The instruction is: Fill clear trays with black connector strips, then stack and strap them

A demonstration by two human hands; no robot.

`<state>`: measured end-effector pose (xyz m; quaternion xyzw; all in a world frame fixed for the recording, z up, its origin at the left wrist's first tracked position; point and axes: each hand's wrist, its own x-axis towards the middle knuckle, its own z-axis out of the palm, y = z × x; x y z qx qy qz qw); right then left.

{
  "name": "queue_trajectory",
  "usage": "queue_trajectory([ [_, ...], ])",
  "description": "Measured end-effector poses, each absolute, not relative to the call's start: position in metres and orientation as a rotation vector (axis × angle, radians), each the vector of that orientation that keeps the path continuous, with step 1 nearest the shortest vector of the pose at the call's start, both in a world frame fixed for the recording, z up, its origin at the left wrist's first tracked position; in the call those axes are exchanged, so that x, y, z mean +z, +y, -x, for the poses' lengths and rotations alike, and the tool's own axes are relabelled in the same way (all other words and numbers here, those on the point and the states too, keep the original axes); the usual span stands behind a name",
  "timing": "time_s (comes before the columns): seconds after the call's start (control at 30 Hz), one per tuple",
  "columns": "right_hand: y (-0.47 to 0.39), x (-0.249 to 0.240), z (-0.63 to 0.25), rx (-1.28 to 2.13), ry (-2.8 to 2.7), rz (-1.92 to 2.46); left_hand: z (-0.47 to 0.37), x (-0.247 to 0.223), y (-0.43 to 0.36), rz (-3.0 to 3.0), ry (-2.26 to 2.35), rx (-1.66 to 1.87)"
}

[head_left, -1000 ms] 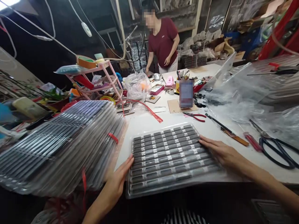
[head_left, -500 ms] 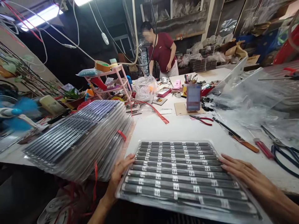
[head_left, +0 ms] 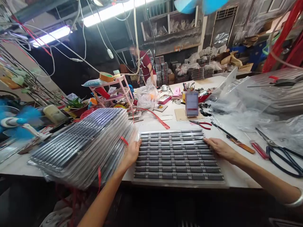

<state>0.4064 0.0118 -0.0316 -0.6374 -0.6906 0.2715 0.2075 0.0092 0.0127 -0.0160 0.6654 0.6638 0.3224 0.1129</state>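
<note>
A clear plastic tray (head_left: 176, 183) lies on the front of the white table, filled with rows of dark strips that carry small white marks. My left hand (head_left: 133, 153) grips its left edge, thumb on top. At the far right corner my right hand (head_left: 216, 147) holds the other edge, with the fingers partly hidden. To the left, close to my left forearm, rises a tall stack of similar trays (head_left: 78, 148), tied with red strips at its side.
Pliers (head_left: 201, 124), a long file-like tool (head_left: 224, 130), a red-handled tool (head_left: 259, 150) and large scissors (head_left: 281, 151) lie right. Behind stand a phone (head_left: 192, 104) and a pink rack (head_left: 111, 91). Plastic sheets (head_left: 246, 97) fill the right. A fan (head_left: 19, 121) spins left; a person (head_left: 146, 64) stands across the table.
The tray has moved away from me and now lies flatter on the table. Both hands have moved forward with it, and my right hand has closed on its edge. The person behind has shifted left.
</note>
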Motion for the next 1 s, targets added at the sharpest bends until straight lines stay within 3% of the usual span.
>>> queue_trajectory([
  [0.2, 0.023, -0.038, -0.409, 0.582, -2.140, 2.007, -0.018, -0.036, 0.027, -2.047, 2.172, 0.514],
  [0.37, -0.013, -0.056, -0.412, 0.361, -2.103, 2.007, -0.013, -0.041, 0.006, -2.129, 2.200, 0.469],
  [0.5, -0.061, -0.083, -0.413, 0.150, -1.997, 1.595, -0.010, -0.055, -0.037, -2.121, 2.124, 0.671],
  [0.63, -0.072, -0.090, -0.393, 0.030, -1.977, 1.632, -0.014, -0.065, -0.048, -1.979, 2.075, 0.905],
  [0.83, -0.048, -0.081, -0.368, 0.211, -1.773, 1.658, -0.014, -0.067, -0.030, -1.778, 1.905, 1.054],
  [1.0, -0.054, -0.045, -0.363, 0.362, -1.587, 1.473, -0.017, -0.039, -0.045, -1.387, 1.580, 1.328],
])
